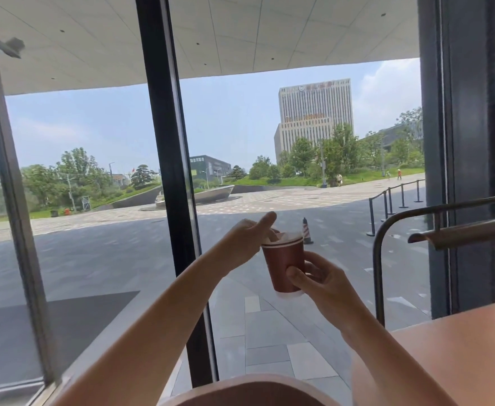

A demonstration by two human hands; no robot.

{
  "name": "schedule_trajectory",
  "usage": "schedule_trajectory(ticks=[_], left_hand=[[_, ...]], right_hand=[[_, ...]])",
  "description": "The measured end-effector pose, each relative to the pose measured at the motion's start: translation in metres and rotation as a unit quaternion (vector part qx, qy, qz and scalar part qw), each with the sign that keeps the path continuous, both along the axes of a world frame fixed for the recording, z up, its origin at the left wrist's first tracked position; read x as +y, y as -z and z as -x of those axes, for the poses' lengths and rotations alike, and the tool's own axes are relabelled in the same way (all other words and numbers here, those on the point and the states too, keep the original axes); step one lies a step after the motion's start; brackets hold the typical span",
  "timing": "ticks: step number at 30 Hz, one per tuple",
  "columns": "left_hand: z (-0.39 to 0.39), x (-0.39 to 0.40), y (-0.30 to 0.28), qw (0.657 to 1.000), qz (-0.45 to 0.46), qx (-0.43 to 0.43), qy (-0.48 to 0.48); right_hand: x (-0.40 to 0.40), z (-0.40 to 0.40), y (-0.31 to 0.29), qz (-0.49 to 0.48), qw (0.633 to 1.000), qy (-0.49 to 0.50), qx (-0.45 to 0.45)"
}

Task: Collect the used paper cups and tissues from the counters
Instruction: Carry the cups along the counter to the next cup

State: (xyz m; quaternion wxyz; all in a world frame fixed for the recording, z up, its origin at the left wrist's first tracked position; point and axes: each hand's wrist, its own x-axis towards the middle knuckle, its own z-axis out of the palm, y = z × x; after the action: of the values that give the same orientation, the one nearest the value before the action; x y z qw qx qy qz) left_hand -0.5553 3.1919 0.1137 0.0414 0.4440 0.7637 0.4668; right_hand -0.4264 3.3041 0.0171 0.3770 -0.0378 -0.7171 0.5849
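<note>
the right hand (323,281) grips the brown paper cup (284,263) in mid-air before the window. the left hand (247,240) pinches a tissue (287,237) at the rim. keep the cup upright; press the tissue fully inside.

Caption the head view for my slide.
Right hand holds a brown paper cup while left hand stuffs tissue inside.

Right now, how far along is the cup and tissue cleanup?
Done: one brown paper cup is off the counter, held up in the right hand. In hand: the left hand pushes white tissue into its mouth. Left: unclear; the visible counter corner shows no more litter.
</note>
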Motion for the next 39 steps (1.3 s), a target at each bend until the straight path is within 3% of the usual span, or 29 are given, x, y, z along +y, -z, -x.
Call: schedule_trajectory(ticks=[5, 12, 27, 31, 39], left_hand=[[-0.001, 0.005, 0.005, 0.998, 0.019, -0.044, 0.033], [-0.002, -0.004, -0.004, 0.991, -0.064, -0.067, 0.096], [-0.009, 0.014, 0.004, 0.996, -0.021, -0.040, 0.071], [-0.013, 0.009, 0.009, 0.989, -0.076, -0.091, 0.088], [-0.005, -0.010, 0.046, 0.989, -0.074, -0.113, 0.066]], right_hand=[[0.000, 0.002, 0.002, 0.003, 1.000, 0.000, -0.003], [0.002, 0.001, 0.007, -0.004, 1.000, 0.009, -0.014], [0.007, -0.004, 0.006, 0.002, 1.000, 0.024, -0.009], [0.005, -0.008, 0.007, -0.003, 1.000, 0.026, -0.014], [-0.013, -0.002, 0.035, 0.016, 0.999, 0.020, -0.042]])
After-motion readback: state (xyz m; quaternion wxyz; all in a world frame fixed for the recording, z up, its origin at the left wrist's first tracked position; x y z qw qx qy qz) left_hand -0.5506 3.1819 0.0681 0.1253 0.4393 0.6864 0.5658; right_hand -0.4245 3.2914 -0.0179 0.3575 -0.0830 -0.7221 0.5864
